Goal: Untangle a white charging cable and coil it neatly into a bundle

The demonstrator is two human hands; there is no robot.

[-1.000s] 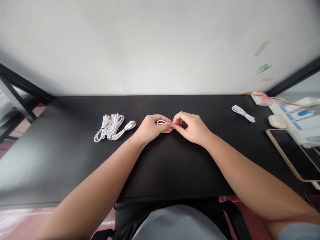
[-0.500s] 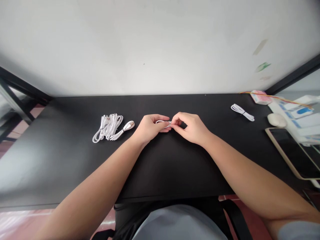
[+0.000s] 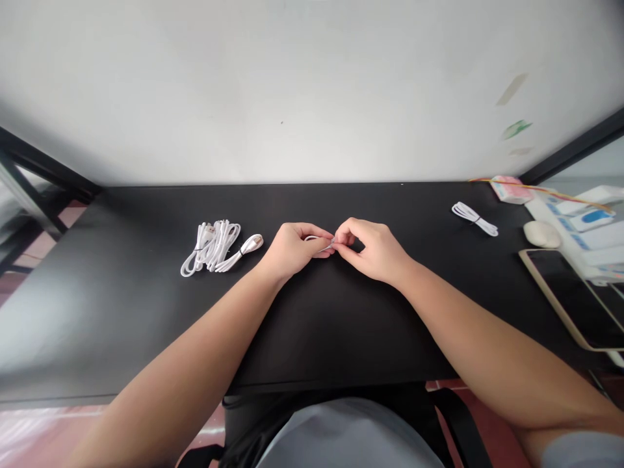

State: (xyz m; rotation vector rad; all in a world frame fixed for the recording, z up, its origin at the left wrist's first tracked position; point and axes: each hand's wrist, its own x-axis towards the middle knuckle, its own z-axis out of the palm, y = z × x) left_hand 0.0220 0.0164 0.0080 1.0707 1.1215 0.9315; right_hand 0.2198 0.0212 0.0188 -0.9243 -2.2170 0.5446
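Observation:
Over the middle of the black table [image 3: 336,325], my left hand [image 3: 294,250] is closed on a coiled white cable [image 3: 312,238], most of it hidden by the fingers. Thumb and forefinger of my right hand [image 3: 368,250] pinch at the right end of the same coil, fingertips close to those of the left. What exactly they grip there is too small to make out. Left of my hands lies a group of coiled white cables [image 3: 214,247], bound with dark ties. One more tied white cable [image 3: 474,218] rests by itself to the right.
Along the right side are a white mouse [image 3: 542,234], a phone [image 3: 575,296] in a beige case, a pink box [image 3: 511,189] and white boxes [image 3: 592,227]. A red and yellow wire [image 3: 550,190] crosses there. Behind the table rises a pale wall [image 3: 302,91].
The fingertips of both hands have shifted slightly and drawn a little closer around the cable's right end. The view has moved a touch; the cables on the table lie as before.

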